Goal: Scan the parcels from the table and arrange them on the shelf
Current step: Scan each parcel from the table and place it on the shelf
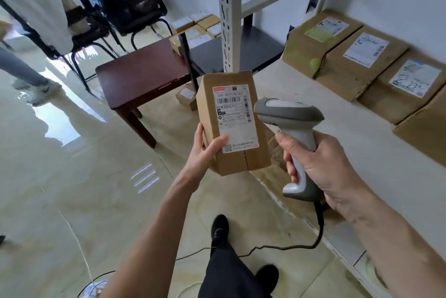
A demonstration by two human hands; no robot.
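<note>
Lining the shelf [301, 104], four brown parcels [366, 66] lie in a row, the last cut off at the frame's edge. One small parcel [233, 124] is gripped in the left hand [205, 150], label up, beside the scanner [289, 129] clasped in the right hand [321, 162]. More parcels [198, 28] crowd the floor beyond the table [142, 73], too blurred to count.

Parcel [233, 121] left of scanner [290, 126]; table [144, 73] behind; boxes [357, 56] on shelf [325, 114], right.
</note>
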